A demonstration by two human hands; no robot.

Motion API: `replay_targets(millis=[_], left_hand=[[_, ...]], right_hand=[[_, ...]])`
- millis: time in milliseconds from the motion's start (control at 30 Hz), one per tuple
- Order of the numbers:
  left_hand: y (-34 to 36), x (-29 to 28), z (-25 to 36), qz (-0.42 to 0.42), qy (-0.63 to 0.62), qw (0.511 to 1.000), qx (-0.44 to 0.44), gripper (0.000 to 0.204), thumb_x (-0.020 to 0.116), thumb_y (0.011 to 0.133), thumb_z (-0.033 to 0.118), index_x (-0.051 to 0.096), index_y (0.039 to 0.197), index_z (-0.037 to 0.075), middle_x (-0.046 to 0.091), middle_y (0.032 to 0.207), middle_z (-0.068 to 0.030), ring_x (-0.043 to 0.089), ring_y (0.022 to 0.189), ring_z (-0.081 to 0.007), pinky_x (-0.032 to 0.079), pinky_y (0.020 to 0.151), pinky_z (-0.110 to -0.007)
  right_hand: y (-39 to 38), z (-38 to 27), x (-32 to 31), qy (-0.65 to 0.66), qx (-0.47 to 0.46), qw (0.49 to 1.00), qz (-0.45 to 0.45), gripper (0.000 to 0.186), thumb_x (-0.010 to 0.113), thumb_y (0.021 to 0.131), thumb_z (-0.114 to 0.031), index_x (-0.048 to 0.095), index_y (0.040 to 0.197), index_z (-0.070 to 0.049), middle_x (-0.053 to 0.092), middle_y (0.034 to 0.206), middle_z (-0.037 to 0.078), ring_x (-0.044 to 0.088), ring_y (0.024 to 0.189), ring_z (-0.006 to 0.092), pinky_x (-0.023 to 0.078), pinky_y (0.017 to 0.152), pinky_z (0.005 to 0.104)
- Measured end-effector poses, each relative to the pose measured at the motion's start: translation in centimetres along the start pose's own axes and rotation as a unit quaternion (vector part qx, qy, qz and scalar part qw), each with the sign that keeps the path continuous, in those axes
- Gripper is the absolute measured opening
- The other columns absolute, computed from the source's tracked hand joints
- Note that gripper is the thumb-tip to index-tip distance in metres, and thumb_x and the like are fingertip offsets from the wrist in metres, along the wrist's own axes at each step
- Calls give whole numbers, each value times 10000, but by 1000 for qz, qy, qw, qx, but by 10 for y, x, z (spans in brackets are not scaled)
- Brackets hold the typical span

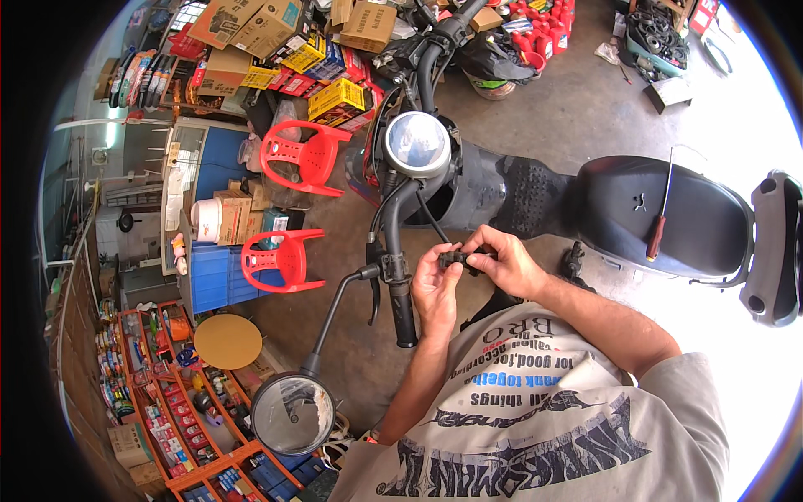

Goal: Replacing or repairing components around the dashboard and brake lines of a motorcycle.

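Observation:
Both hands meet in front of my chest, just beside the handlebar of a scooter. My left hand (437, 293) pinches one side of a small black part (452, 258) with a black cable (431, 216) running from it toward the handlebar. On the part's other side, my right hand (508, 266) grips it between thumb and fingers. Its exact kind is partly hidden by the fingers. The near handlebar grip (403, 316) lies left of my left hand, with a brake lever (373, 301) alongside. Across the black seat (703, 197) rests a screwdriver (657, 237).
A round mirror (293, 414) juts toward me on its stalk. Two red plastic chairs (311, 159) stand beyond the handlebar. Orange shelving (180, 410) with small packages fills the lower left. Cardboard boxes (368, 25) and red bottles (548, 33) are piled at the far side.

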State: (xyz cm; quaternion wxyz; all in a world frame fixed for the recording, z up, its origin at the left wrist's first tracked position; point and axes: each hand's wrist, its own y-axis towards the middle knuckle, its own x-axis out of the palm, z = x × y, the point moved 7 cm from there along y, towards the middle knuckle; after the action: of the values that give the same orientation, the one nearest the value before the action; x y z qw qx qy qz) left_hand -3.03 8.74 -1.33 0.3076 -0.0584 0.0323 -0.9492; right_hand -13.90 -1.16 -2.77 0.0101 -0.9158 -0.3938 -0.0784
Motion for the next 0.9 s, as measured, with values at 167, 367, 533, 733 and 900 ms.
replay_targets(millis=[167,367,533,733,900], left_hand=[[1,1,1,2,0,1000,5,327,632,886,-33,547,1198,17,637,1149,-108,586,1054,-146,438,969,-281],[4,4,5,10,22,999,34,346,681,858,-29,558,1180,7,642,1141,-111,602,1031,-145,465,923,-266],[4,6,9,17,64,996,53,333,704,834,-29,585,1144,6,656,1110,-97,607,1014,-136,470,878,-250],[2,9,17,9,159,984,86,334,700,827,-51,586,1137,-4,651,1111,-94,607,957,-121,492,834,-247],[0,11,27,16,249,961,122,325,740,794,-30,620,1095,-6,668,1094,-77,588,877,-104,477,757,-238]], right_hand=[[1,9,1,36,20,999,-1,102,656,878,-51,589,950,-27,601,740,28,518,652,75,453,597,263],[1,0,-4,67,24,997,34,85,651,876,-48,591,934,-33,543,690,-5,458,617,53,418,562,248],[0,5,-9,10,36,999,30,126,660,826,-47,584,926,-33,509,644,-4,442,581,59,385,517,264],[-1,5,-7,35,6,998,49,133,660,799,-29,571,897,-22,613,758,39,461,581,68,404,524,265],[-1,9,-6,41,12,998,51,125,655,802,-23,568,890,-14,648,823,46,502,608,75,432,549,260]])
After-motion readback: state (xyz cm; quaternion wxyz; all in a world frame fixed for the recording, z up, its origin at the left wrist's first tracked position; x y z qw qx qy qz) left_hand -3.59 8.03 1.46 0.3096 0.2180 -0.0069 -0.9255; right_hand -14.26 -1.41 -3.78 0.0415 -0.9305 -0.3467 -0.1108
